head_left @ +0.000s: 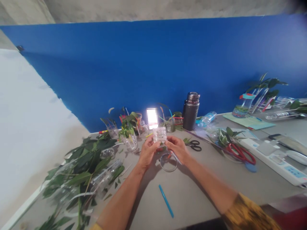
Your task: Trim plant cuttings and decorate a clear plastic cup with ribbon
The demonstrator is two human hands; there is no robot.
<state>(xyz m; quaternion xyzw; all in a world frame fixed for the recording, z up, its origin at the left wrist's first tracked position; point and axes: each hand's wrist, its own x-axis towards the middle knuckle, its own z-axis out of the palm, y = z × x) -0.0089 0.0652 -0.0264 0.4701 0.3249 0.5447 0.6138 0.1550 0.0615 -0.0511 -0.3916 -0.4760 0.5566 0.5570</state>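
Observation:
A clear, ridged plastic piece (159, 134) is held up between both hands above the middle of the table. My left hand (148, 152) grips its lower left side, and my right hand (177, 149) has fingers closed on its lower right side. Just below the hands lies a clear round plastic ring or cup (168, 162), with something small and red at its upper edge. Nearer to me a blue straw (166, 201) rests on the grey table (148, 204). Behind the held piece a bright screen (152, 118) glows.
Leafy cuttings (83, 159) and plastic scraps cover the left side. Clear cups with leaves (130, 140) stand behind them. A dark thermos (191, 111), black scissors (196, 145), red scissors (240, 153), a white power strip (273, 161) and a plastic bottle (208, 118) are at the right.

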